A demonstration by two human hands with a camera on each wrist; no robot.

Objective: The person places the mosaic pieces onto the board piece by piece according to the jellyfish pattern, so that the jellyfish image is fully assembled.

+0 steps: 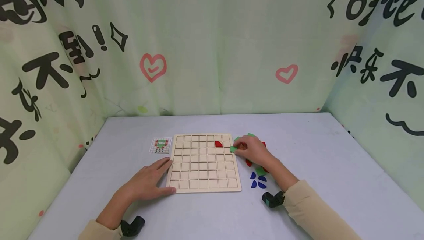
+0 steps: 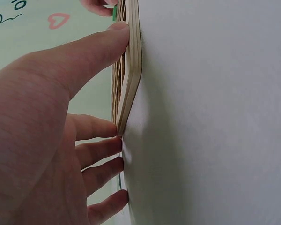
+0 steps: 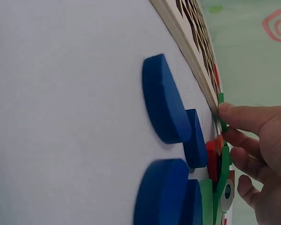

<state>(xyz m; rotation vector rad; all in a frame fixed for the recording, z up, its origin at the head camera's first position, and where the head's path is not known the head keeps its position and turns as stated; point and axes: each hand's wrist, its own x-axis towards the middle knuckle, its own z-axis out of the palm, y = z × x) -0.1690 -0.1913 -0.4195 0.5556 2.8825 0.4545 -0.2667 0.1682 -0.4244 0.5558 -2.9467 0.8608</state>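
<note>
A wooden grid board (image 1: 205, 191) lies on the table, and one red quarter-round piece (image 1: 218, 144) sits in a cell near its upper right. My left hand (image 1: 149, 181) rests against the board's left side. Its thumb touches the front left corner and its fingers stretch along the edge, as the left wrist view also shows. Between thumb and fingertips, my right hand (image 1: 253, 150) pinches a green square block (image 1: 233, 149) at the board's right rim. Blue quarter-round pieces (image 3: 161, 101) lie nearer the right wrist, and red and green pieces are partly hidden behind that hand.
Left of the board's top lies a small card (image 1: 160, 145) with a green and red figure on a grid. Several blue pieces (image 1: 258, 181) and a green block (image 1: 260, 171) lie right of the board. A printed curtain (image 1: 218, 48) surrounds the white table (image 1: 205, 218).
</note>
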